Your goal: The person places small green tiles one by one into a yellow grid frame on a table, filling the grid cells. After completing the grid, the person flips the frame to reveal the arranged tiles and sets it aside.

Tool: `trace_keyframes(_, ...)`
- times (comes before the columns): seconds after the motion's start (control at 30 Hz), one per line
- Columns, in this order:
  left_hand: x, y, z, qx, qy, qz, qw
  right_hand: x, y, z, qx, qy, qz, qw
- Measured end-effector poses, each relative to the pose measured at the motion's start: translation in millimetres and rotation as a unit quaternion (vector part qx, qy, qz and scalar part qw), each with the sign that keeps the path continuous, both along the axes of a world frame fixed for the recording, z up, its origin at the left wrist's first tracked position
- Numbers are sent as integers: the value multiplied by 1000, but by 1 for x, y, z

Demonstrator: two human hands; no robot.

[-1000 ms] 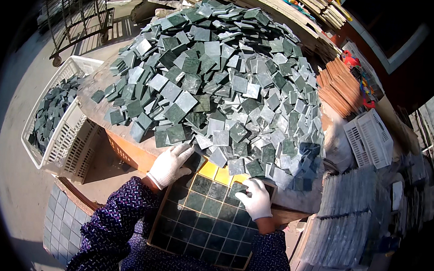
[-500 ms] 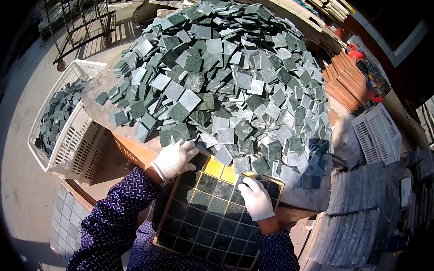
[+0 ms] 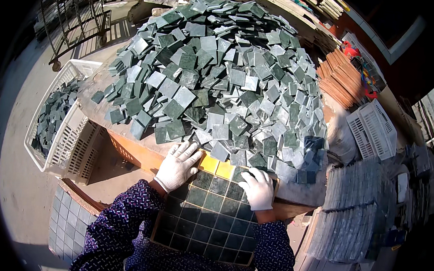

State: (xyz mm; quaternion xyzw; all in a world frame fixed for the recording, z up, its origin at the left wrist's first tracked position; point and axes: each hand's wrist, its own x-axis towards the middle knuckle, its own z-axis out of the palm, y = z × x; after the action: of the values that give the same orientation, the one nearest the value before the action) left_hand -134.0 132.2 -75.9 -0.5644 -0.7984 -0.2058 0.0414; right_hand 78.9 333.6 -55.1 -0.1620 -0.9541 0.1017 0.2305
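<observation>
A wood-rimmed tray (image 3: 153, 234) lies tilted in front of me, filled with rows of dark green square stone tiles (image 3: 213, 201). Bare yellow base (image 3: 208, 163) shows in its top row. My left hand (image 3: 176, 169), in a white knit glove, lies flat over the tray's upper left corner with its fingers stretched and apart; what is under the palm is hidden. My right hand (image 3: 258, 190), gloved the same way, rests on the upper right tiles, fingers bent and slightly apart. Its fingertips touch a tile (image 3: 239, 174) beside the yellow gap.
Beyond the tray a big heap of loose green tiles (image 3: 216, 80) covers the table. A white plastic crate (image 3: 70, 148) with more tiles stands at the left. Stacked tile sheets (image 3: 350, 210) and another white crate (image 3: 373, 129) are at the right. A metal rack cart (image 3: 78, 30) stands far left.
My left hand has moved from the tray's corner edge onto its top left, fingers spreading out. My right hand has shifted slightly, its fingers less curled. The view has turned a little.
</observation>
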Motion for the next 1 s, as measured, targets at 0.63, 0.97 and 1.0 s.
trace_keyframes(0.63,-49,105,43,159,-257,52,952,-67,68,-7,-171,172,-130,961)
trace_keyframes(0.97,-17,75,38,133,-141,4,981,-61,22,20,-360,-6,40,932)
trace_keyframes(1.0,-23,74,36,114,-181,12,977,-65,19,16,-323,-5,64,944)
